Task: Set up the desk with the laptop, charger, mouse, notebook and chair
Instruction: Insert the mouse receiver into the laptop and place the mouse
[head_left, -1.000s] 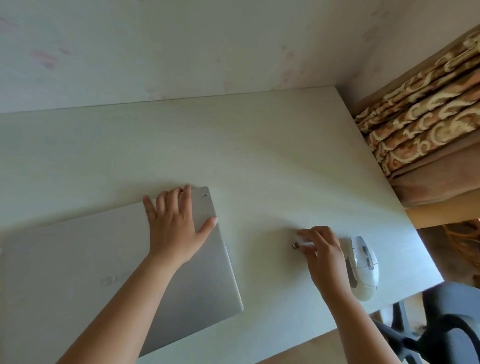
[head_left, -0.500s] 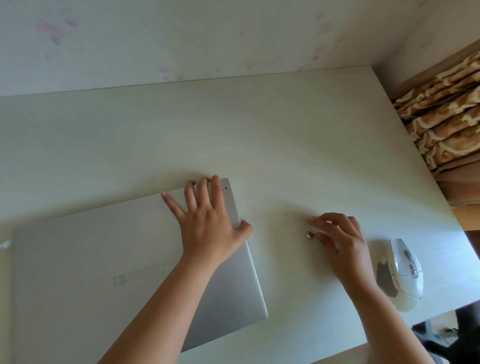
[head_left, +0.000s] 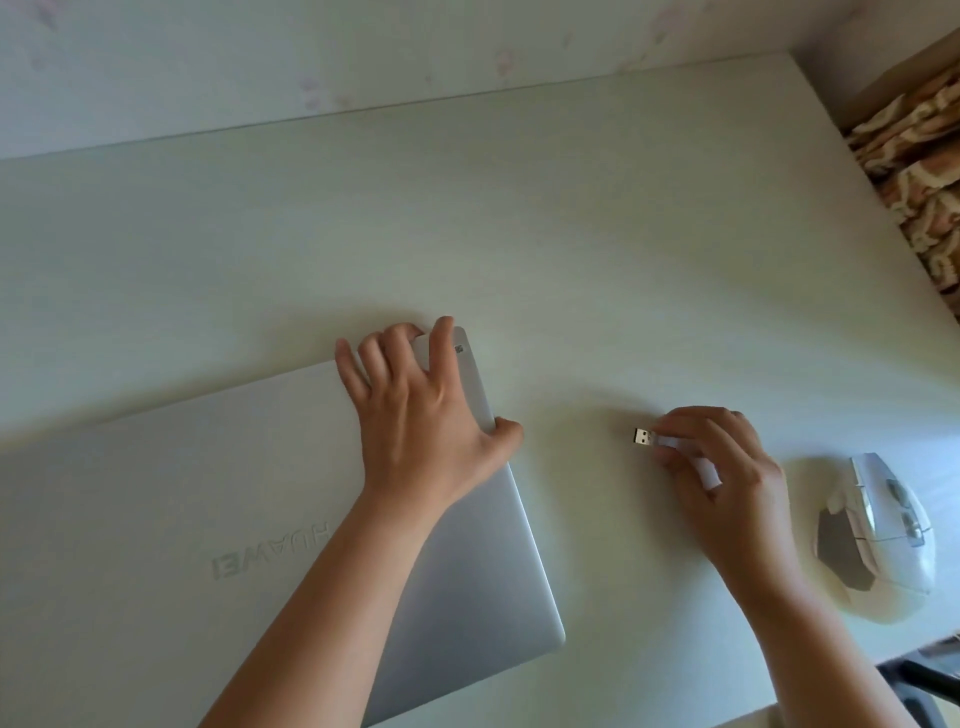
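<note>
A closed silver laptop (head_left: 171, 499) lies at the left of the pale desk (head_left: 571, 234). My left hand (head_left: 415, 410) grips its far right corner, fingers curled over the back edge and thumb on the right side. To the right, my right hand (head_left: 722, 467) pinches a small white USB receiver (head_left: 647, 437) just above the desk, its metal plug pointing left toward the laptop. A white mouse (head_left: 878, 530) sits on the desk to the right of that hand.
The desk backs against a pale wall (head_left: 363, 47). Patterned brown fabric (head_left: 919, 171) lies beyond the desk's right edge. Dark chair parts (head_left: 924, 686) show below the desk's near right corner.
My left hand went from lying flat on the lid to curling around the laptop's far right corner. My right hand kept hold of the USB receiver near the mouse; the view shifted left.
</note>
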